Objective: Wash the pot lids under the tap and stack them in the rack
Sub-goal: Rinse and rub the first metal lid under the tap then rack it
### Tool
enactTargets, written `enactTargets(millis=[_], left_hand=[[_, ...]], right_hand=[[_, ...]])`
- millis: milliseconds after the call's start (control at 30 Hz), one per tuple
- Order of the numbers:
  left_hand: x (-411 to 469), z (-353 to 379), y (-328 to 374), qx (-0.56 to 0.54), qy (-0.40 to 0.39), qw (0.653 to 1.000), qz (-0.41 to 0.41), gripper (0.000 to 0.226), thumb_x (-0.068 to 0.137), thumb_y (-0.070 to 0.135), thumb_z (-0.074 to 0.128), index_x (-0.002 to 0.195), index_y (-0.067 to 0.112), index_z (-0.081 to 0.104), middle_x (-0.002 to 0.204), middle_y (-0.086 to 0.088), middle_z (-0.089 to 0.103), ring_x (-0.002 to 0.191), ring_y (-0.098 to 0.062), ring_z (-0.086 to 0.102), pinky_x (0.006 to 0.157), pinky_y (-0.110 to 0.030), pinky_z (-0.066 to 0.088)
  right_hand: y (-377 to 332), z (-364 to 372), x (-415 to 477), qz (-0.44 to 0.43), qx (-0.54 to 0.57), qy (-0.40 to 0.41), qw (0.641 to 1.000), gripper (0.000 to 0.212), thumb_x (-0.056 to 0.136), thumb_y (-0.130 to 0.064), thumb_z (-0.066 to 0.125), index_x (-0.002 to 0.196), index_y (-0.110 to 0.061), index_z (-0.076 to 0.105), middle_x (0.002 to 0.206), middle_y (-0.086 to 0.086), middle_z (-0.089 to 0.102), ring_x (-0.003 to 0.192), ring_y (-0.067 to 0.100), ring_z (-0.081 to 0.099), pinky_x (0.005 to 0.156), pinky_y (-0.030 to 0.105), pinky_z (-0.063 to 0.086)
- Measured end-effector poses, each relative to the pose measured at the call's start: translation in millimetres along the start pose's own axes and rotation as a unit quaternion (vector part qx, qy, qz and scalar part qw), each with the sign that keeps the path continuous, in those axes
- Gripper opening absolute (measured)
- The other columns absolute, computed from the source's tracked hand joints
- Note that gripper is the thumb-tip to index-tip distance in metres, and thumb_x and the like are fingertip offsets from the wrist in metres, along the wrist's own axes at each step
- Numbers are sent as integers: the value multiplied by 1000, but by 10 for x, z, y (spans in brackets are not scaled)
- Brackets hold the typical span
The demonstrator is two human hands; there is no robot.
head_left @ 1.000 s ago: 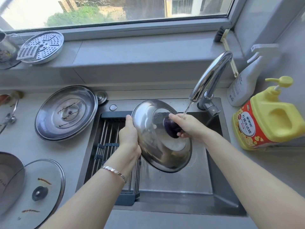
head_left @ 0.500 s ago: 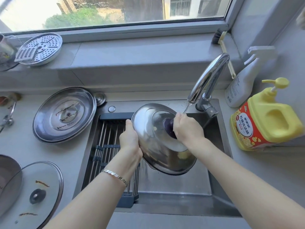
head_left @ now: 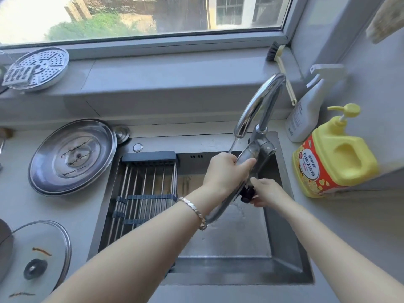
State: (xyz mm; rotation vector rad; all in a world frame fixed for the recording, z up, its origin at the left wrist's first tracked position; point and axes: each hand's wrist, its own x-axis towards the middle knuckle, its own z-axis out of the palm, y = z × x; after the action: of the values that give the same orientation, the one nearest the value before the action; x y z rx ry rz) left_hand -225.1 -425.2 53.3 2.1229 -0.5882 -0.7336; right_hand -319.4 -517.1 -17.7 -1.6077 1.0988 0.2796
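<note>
Countertop (head_left: 349,213): grey, running along a window sill (head_left: 164,75).

Sink (head_left: 284,248): steel, square, set into the countertop; wet floor.

Rack (head_left: 148,189): roll-up, steel rods with dark end bars, laid across the left part of the sink; nothing stands on it.

Steel lid (head_left: 72,157): large, lying flat on the countertop left of the sink, streaked with dark residue.

Glass lid (head_left: 43,254): steel-rimmed, dark centre knob, flat on the countertop at lower left, with brown smears.

Pot lid (head_left: 223,204): steel, held nearly edge-on above the right part of the sink, its upper rim just beneath the spout.

Tap (head_left: 258,106): chrome, curved, at the sink's back right corner; a thin stream falls onto the pot lid.

Detergent bottle (head_left: 334,158): yellow, pump top, red label, on the countertop right of the sink.

Spray bottle (head_left: 306,114): white, behind the detergent bottle.

Steamer plate (head_left: 37,68): perforated steel, on the sill at far left.

Left hand (head_left: 223,171): fingers curled over the pot lid's upper rim, gripping it.

Right hand (head_left: 264,192): closed around the lid's knob (head_left: 247,194), which is dark.

Brush (head_left: 282,71): pale handle, dark bristles, leaning in the sill's right corner.

Bracelet (head_left: 194,212): silver links, on the left wrist.
</note>
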Motion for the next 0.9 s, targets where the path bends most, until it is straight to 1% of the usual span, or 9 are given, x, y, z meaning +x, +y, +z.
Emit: enactTargets(millis=[67, 167, 267, 367, 467, 600, 700, 767, 900], left_hand=[[27, 27, 49, 16, 6, 1000, 8, 48, 81, 40, 60, 47, 15, 37, 44, 3, 37, 43, -13, 32, 44, -25, 28], [120, -82, -56, -13, 44, 999, -25, 52, 85, 42, 58, 48, 15, 33, 43, 4, 32, 41, -13, 30, 45, -25, 26], [173, -269, -229, -67, 100, 990, -78, 54, 86, 42, 58, 49, 14, 31, 44, 3, 30, 45, -14, 29, 43, -23, 24], [103, -452, -397, -95, 136, 980, -108, 58, 85, 39, 62, 46, 17, 24, 32, 11, 20, 36, -8, 22, 33, -17, 16], [-15, -585, -599, -116, 126, 977, -123, 54, 78, 40, 69, 47, 16, 31, 41, 3, 29, 40, -12, 29, 42, -22, 20], [-140, -658, -733, -119, 83, 982, -122, 39, 71, 40, 75, 63, 8, 53, 60, -12, 46, 56, -20, 44, 55, -29, 32], [-176, -657, -730, -106, 82, 984, -115, 36, 72, 34, 75, 62, 6, 56, 59, -12, 48, 56, -19, 45, 55, -29, 33], [-201, -658, -703, -70, 86, 989, -95, 36, 73, 32, 74, 58, 7, 52, 56, -10, 44, 53, -16, 41, 52, -25, 29], [-339, -651, -592, 58, 80, 995, -16, 49, 73, 33, 72, 48, 13, 35, 46, 2, 31, 43, -11, 28, 41, -19, 19]], right_hand=[[44, -53, -40, -8, 35, 0, 999, 29, 95, -21, 37, 77, -14, 59, 86, 11, 66, 73, 25, 63, 66, 28, 50], [84, -113, -36, -20, 63, 13, 998, 17, 94, -17, 43, 99, -13, 59, 89, 6, 63, 71, 19, 62, 66, 27, 49], [83, -162, 24, -8, 90, 42, 995, 16, 93, -14, 49, 99, -7, 62, 91, 10, 62, 74, 19, 60, 66, 26, 50], [64, -240, 113, -8, 99, 99, 990, 29, 93, -11, 45, 118, -2, 56, 103, 10, 59, 92, 22, 59, 83, 35, 52], [-51, -290, 162, -28, 86, 164, 982, 44, 92, -13, 45, 135, -5, 43, 130, 12, 53, 115, 28, 54, 102, 45, 41], [-256, -288, 253, -37, 142, 211, 966, 35, 89, -7, 42, 121, 2, 52, 119, 23, 56, 112, 40, 53, 100, 52, 41], [-337, -240, 283, -35, 157, 244, 956, 35, 89, -7, 40, 118, -10, 58, 99, 10, 57, 99, 31, 56, 86, 37, 47], [-378, -215, 271, -53, 109, 263, 957, 35, 88, -5, 39, 115, -14, 60, 95, 7, 55, 91, 28, 52, 74, 32, 41], [-489, -203, 222, -78, 74, 241, 965, 47, 89, 3, 39, 135, -5, 45, 134, 11, 51, 119, 29, 47, 93, 30, 37]])
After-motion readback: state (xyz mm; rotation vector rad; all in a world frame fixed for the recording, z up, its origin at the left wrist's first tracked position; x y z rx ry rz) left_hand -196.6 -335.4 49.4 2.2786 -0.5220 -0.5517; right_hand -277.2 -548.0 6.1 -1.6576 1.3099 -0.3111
